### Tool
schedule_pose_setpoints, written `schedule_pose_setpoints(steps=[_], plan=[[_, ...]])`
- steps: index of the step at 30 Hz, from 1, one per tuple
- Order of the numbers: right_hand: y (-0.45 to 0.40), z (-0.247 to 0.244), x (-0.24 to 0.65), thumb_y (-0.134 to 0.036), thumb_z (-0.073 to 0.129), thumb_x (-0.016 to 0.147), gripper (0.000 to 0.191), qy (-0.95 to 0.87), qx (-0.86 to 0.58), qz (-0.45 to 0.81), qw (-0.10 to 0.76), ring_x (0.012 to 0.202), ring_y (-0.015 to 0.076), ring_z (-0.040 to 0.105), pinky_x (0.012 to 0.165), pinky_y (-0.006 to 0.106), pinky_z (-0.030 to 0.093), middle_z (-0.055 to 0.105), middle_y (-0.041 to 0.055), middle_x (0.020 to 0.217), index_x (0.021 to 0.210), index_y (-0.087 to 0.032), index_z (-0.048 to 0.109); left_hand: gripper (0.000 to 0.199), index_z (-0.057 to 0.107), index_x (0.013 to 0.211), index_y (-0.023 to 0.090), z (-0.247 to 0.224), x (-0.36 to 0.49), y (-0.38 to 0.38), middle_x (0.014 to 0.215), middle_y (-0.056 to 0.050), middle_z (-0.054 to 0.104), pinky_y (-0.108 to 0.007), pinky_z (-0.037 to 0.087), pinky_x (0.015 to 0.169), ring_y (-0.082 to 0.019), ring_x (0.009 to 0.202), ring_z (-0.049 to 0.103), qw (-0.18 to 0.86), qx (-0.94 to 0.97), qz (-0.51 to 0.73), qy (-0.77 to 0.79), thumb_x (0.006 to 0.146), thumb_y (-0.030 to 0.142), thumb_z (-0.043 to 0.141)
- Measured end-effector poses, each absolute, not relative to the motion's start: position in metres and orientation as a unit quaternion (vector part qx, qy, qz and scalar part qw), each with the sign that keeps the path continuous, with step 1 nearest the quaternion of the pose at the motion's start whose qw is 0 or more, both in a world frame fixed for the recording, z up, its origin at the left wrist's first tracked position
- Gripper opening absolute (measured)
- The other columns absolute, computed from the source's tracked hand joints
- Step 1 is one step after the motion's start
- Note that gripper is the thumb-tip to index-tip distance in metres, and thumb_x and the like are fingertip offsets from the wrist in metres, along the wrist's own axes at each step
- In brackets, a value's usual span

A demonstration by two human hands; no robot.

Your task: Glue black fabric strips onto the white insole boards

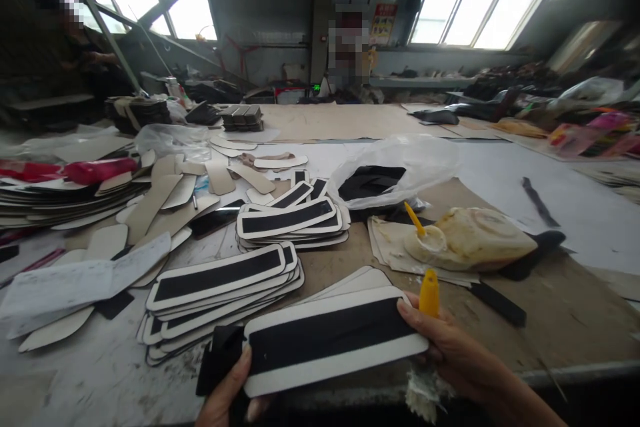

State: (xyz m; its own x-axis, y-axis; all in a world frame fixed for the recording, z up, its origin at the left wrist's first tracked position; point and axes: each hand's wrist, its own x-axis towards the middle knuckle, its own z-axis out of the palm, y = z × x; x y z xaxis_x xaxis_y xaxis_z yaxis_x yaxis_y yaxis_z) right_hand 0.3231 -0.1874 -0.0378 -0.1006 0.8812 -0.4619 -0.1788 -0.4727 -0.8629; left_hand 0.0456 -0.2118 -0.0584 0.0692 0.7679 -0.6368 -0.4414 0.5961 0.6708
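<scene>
Fingers of the left hand (pixel 230 390) grip the left end of a long white rounded panel (pixel 345 363) with a black strip (pixel 325 333) across it, beside folded black material (pixel 215 357). The right hand (pixel 445 333) pinches the panel's right end and also holds a yellow-handled brush (pixel 429 293), its pale bristles (pixel 423 395) pointing down. The panel is tilted above the table's near edge, just right of a fanned stack of similar white-and-black panels (pixel 225 280). Beyond lies an open clear plastic bag (pixel 425 163) containing black pieces (pixel 373 181).
</scene>
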Motion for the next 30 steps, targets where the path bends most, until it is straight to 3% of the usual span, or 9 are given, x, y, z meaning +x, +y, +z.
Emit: schedule_pose_setpoints(steps=[4,7,9,12,16,19,24,30], plan=[[-0.186,-0.034,0.323,-0.053,0.06,0.071,0.033,-0.406,-0.598,0.587,0.365,0.051,0.0103,0.041,0.044,0.02,0.033,0.047,-0.003,0.06,0.073,-0.021,0.052,0.052,0.05,0.04,0.015,-0.046,0.04,-0.211,0.034,0.001,0.04,-0.017,0.038,0.04,-0.007,0.036,0.04,0.657,0.181,0.448,0.579,0.072,0.054,0.057],[-0.183,-0.035,0.323,-0.051,0.057,0.074,0.028,-0.493,-0.612,0.525,0.326,0.064,0.017,0.051,0.055,0.025,0.041,0.058,0.0014,0.073,0.077,-0.023,0.056,0.023,0.063,0.068,0.016,-0.034,0.04,-0.208,0.049,0.002,0.056,-0.018,0.041,0.042,-0.009,0.044,0.05,0.603,0.141,0.506,0.601,0.063,0.035,0.074],[-0.179,-0.039,0.328,-0.051,0.052,0.077,0.029,-0.539,-0.621,0.487,0.294,0.064,0.0182,0.053,0.055,0.026,0.041,0.06,0.0021,0.072,0.073,-0.023,0.054,0.033,0.063,0.088,0.02,-0.029,0.044,-0.205,0.07,0.001,0.066,-0.02,0.049,0.052,-0.015,0.064,0.062,0.582,0.115,0.54,0.597,0.058,0.019,0.077],[-0.173,-0.044,0.34,-0.053,0.05,0.078,0.032,-0.602,-0.662,0.371,0.25,0.057,0.0177,0.052,0.053,0.027,0.038,0.058,0.0007,0.063,0.067,-0.023,0.05,0.046,0.058,0.102,0.025,-0.031,0.051,-0.2,0.089,0.002,0.069,-0.02,0.052,0.069,-0.016,0.088,0.064,0.561,0.114,0.556,0.603,0.061,0.011,0.073],[-0.173,-0.041,0.343,-0.044,0.048,0.082,0.021,-0.653,-0.73,0.094,0.178,0.059,0.0201,0.055,0.054,0.029,0.034,0.061,0.003,0.07,0.078,-0.024,0.049,0.05,0.058,0.101,0.018,-0.046,0.054,-0.197,0.083,-0.003,0.071,-0.028,0.055,0.069,-0.022,0.081,0.065,0.559,0.123,0.504,0.647,0.057,0.024,0.078],[-0.176,-0.035,0.312,-0.027,0.048,0.083,0.006,-0.714,-0.683,-0.063,0.142,0.053,0.0165,0.053,0.049,0.028,0.028,0.061,0.0026,0.071,0.079,-0.023,0.05,0.054,0.059,0.1,0.017,-0.058,0.051,-0.195,0.089,-0.006,0.07,-0.031,0.053,0.077,-0.025,0.092,0.062,0.531,0.141,0.502,0.668,0.052,0.028,0.081],[-0.169,-0.05,0.237,-0.005,0.047,0.076,0.018,-0.803,-0.556,-0.167,0.135,0.05,0.0172,0.049,0.051,0.03,0.025,0.054,0.0004,0.059,0.068,-0.021,0.045,0.061,0.057,0.106,0.022,-0.07,0.046,-0.193,0.104,-0.004,0.065,-0.041,0.042,0.096,-0.027,0.109,0.054,0.495,0.183,0.512,0.678,0.051,0.034,0.081],[-0.156,-0.08,0.226,-0.003,0.046,0.075,0.02,-0.836,-0.492,-0.222,0.1,0.051,0.0179,0.047,0.053,0.03,0.024,0.052,0.0,0.058,0.067,-0.021,0.042,0.057,0.058,0.104,0.021,-0.072,0.048,-0.194,0.1,-0.005,0.066,-0.043,0.043,0.094,-0.027,0.102,0.058,0.544,0.143,0.503,0.656,0.053,0.032,0.08]])
